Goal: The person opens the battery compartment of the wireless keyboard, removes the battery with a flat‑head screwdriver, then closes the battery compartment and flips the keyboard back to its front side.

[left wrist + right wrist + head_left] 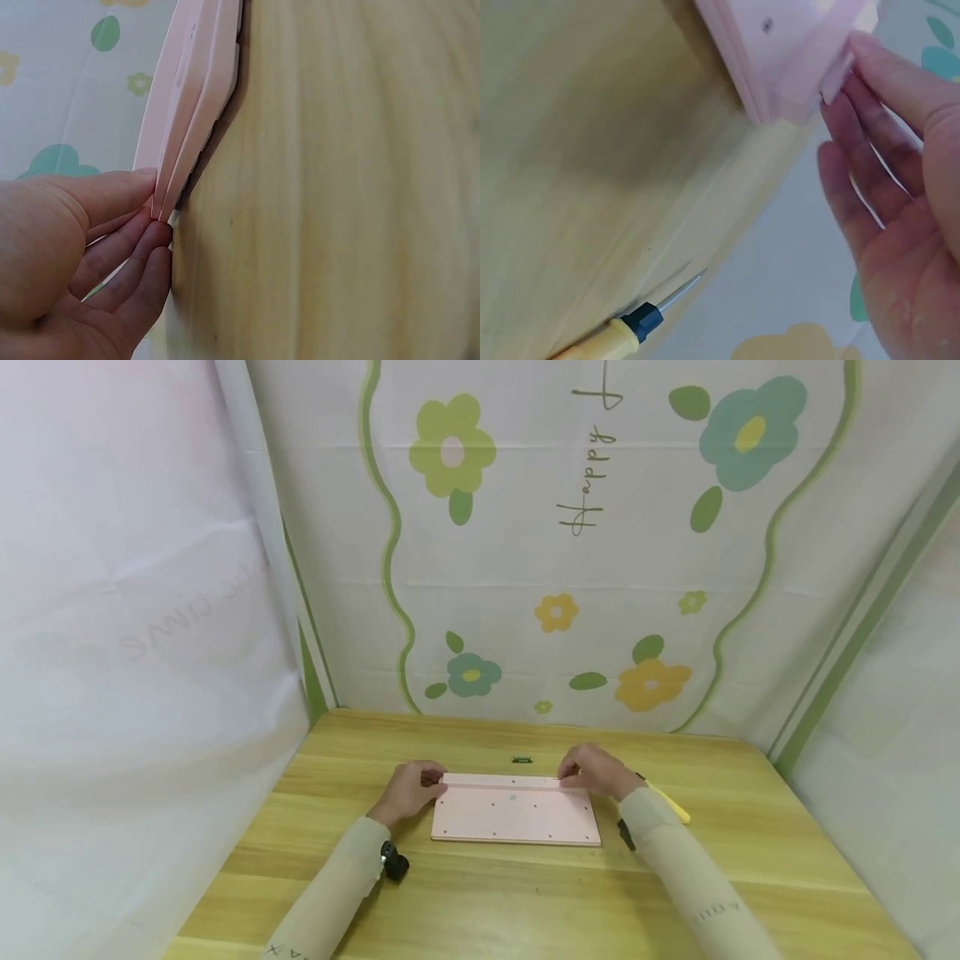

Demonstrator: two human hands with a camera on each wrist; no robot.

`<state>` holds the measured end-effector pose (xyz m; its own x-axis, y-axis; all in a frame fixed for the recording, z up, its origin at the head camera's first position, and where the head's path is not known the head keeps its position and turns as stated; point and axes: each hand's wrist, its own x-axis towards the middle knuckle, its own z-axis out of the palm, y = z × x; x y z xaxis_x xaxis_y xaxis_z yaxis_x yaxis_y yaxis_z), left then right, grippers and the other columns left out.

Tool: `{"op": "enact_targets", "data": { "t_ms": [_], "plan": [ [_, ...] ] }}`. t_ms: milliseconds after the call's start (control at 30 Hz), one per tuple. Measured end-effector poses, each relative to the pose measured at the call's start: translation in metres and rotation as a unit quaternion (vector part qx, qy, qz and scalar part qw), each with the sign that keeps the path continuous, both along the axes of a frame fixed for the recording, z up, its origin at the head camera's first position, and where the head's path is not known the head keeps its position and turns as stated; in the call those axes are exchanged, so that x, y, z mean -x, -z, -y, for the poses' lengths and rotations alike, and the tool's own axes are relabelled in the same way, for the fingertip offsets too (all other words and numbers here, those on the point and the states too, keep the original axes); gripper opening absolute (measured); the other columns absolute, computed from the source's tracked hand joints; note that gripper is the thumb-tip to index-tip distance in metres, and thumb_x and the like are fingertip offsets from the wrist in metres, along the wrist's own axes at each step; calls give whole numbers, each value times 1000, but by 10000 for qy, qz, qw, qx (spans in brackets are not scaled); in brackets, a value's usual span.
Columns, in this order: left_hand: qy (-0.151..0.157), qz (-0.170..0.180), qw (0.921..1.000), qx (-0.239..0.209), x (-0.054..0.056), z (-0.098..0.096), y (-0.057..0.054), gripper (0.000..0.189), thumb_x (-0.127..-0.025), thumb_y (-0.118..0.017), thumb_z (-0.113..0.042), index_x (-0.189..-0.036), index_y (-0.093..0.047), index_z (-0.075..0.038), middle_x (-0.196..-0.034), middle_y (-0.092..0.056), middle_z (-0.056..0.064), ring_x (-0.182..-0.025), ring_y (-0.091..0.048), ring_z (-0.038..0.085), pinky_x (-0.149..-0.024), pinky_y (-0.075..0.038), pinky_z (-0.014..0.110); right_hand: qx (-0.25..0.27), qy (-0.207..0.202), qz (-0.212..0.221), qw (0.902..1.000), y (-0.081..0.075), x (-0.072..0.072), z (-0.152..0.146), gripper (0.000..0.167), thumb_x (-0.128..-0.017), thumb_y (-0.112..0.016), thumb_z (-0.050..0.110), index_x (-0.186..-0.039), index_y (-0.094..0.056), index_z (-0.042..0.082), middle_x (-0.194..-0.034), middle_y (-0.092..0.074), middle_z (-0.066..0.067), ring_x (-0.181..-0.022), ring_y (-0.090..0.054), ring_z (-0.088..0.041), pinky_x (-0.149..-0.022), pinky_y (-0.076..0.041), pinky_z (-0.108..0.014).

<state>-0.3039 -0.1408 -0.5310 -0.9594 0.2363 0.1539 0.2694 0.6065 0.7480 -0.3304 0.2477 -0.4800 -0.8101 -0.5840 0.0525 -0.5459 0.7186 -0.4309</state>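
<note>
A pink keyboard [517, 814] lies with its screwed underside up and its raised ridge at the back; key edges show below it in the left wrist view. My left hand [411, 789] pinches the back left corner, thumb [124, 193] on top and fingers underneath. At the ridge's right end, my right hand [592, 770] pinches a small pink piece, apparently the battery cover [838, 77], between thumb and fingers. Whether this cover is fully apart from the ridge I cannot tell. Just behind the keyboard lies a green battery [522, 760].
A screwdriver [626, 337] with a yellow handle and a pointed metal tip lies on the wooden table [480, 902], to the right of the keyboard and partly behind the right forearm. White flowered cloth [510, 552] hangs at the table's back edge and on both sides.
</note>
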Motion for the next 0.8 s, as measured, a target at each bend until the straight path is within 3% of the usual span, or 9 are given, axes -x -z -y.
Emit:
{"op": "enact_targets", "data": {
  "t_ms": [167,300,467,667,733,800],
  "plan": [
    [12,-4,10000,-19,0,1,-2,22,-96,-77,-6,-117,-77,-3,-107,-78,9,-98,-72,20,-90,-63,41,-182,116,-466,9987,8,-6,5,9,-92,-79,0,-92,-81,9,-97,-76,-5,-85,-65,-15,-73,-55,-26],
    [4,-18,10000,34,1,2,-1,21,-96,-77,-6,-117,-77,-3,-106,-78,8,-98,-72,20,-89,-63,41,-405,324,-772,9957,14,-12,11,16,-94,-77,1,-81,-77,11,-88,-70,-2,-76,-53,-10,-67,-46,-22],
    [-9,-71,10000,52,0,2,1,21,-96,-77,-5,-116,-77,-3,-106,-78,9,-97,-73,20,-89,-63,41,-926,248,-1526,9836,17,-19,16,20,-93,-79,5,-75,-75,14,-77,-60,5,-70,-45,-7,-63,-44,-21],
    [-25,-113,9999,56,0,3,0,20,-95,-77,-5,-116,-78,-3,-106,-78,8,-97,-73,19,-89,-63,41,-1270,38,-2287,9652,20,-22,22,22,-87,-76,-4,-70,-74,10,-72,-59,1,-64,-47,-9,-57,-47,-22],
    [25,-128,9999,58,1,4,1,21,-95,-77,-5,-116,-77,-3,-106,-78,8,-96,-73,19,-88,-63,41,-1273,45,-2317,9644,21,-22,22,21,-88,-76,-4,-71,-75,9,-73,-60,0,-64,-48,-10,-57,-48,-23],
    [97,-137,9998,76,2,4,2,21,-96,-77,-6,-116,-77,-3,-106,-78,8,-97,-73,19,-88,-63,40,-1185,108,-2080,9709,21,-23,20,19,-91,-75,-2,-76,-77,10,-76,-62,0,-67,-51,-10,-61,-51,-24]
  ]
}}
